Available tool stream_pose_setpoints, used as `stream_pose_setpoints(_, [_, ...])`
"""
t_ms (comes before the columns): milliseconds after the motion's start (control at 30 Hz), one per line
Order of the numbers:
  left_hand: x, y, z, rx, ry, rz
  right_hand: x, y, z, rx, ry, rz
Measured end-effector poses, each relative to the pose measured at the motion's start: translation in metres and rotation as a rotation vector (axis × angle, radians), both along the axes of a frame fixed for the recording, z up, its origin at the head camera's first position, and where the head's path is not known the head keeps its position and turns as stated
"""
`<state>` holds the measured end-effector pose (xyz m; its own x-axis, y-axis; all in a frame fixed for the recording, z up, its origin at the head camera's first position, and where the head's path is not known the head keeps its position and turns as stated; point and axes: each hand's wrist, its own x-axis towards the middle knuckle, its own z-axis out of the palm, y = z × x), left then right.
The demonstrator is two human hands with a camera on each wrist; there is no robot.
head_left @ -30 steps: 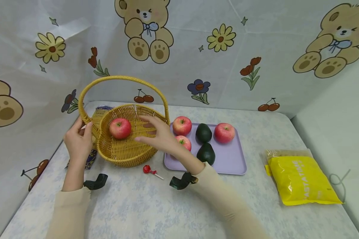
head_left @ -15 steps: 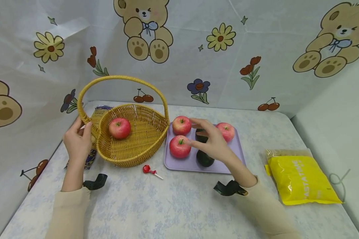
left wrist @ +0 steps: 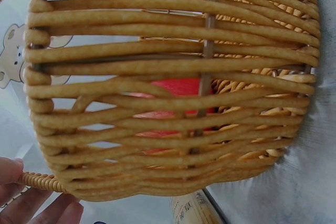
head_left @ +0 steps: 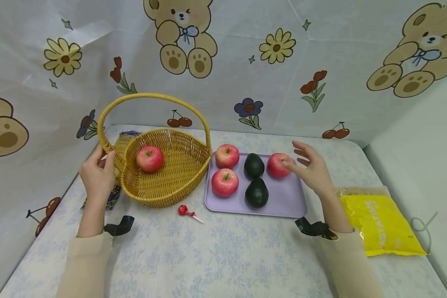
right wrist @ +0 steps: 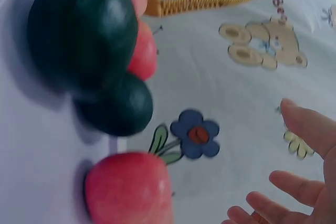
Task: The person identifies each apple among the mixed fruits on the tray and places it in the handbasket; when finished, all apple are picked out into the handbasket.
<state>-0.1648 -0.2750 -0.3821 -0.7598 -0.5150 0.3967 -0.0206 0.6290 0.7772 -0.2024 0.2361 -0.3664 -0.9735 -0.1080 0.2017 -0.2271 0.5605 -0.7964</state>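
My left hand [head_left: 97,176] grips the yellow wicker basket [head_left: 164,200] at the left foot of its handle; in the left wrist view thumb and fingers lie on either side of the wrapped handle [left wrist: 44,182]. Inside the basket, toward its left, sits a red apple [head_left: 150,159]. My right hand [head_left: 314,171] hovers, fingers spread and holding nothing, beside the apple [head_left: 278,165] at the right of the lilac tray [head_left: 283,203]. Two more apples, a rear one [head_left: 227,156] and a front one [head_left: 224,182], share the tray with two dark avocados [head_left: 256,193].
A red lollipop [head_left: 186,212] lies in front of the basket. At the right is a yellow pasta bag [head_left: 380,225], partly behind my right forearm. Another package [head_left: 113,196] lies behind my left hand, mostly hidden by the basket. A printed cloth wall [head_left: 227,82] closes off the back.
My right hand has moved from over the basket, across the tray, to the tray's right side. The left hand keeps its hold on the basket handle.
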Motion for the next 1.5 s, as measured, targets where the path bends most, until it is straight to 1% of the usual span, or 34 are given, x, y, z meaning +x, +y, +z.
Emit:
stream_pose_setpoints(133, [0.0, 0.0, -0.001, 0.005, 0.006, -0.009, -0.007, 0.013, -0.012, -0.014, -0.04, -0.038])
stream_pose_setpoints(267, [0.0, 0.0, -0.002, 0.002, 0.014, -0.008, -0.01, 0.019, -0.022, -0.003, -0.091, -0.069])
stream_pose_setpoints(367, [0.0, 0.0, -0.004, 0.006, 0.016, -0.002, -0.014, 0.022, -0.03, 0.001, -0.109, -0.065])
stream_pose_setpoints(500, [0.0, -0.001, -0.004, 0.02, 0.017, 0.003, -0.019, 0.023, -0.039, 0.002, -0.109, -0.057])
stream_pose_setpoints(700, [-0.001, -0.001, -0.004, 0.034, 0.034, -0.006, -0.024, 0.022, -0.049, -0.004, -0.119, -0.049])
stream_pose_setpoints(1000, [-0.001, -0.001, -0.003, 0.019, 0.046, -0.011, -0.024, 0.021, -0.056, -0.005, -0.13, -0.046])
stream_pose_setpoints(1200, [-0.001, -0.001, -0.003, 0.034, 0.06, -0.025, -0.026, 0.021, -0.06, -0.013, -0.147, -0.043])
stream_pose_setpoints(1500, [0.0, -0.001, -0.002, 0.015, 0.031, -0.005, -0.028, 0.019, -0.064, 0.009, -0.189, -0.046])
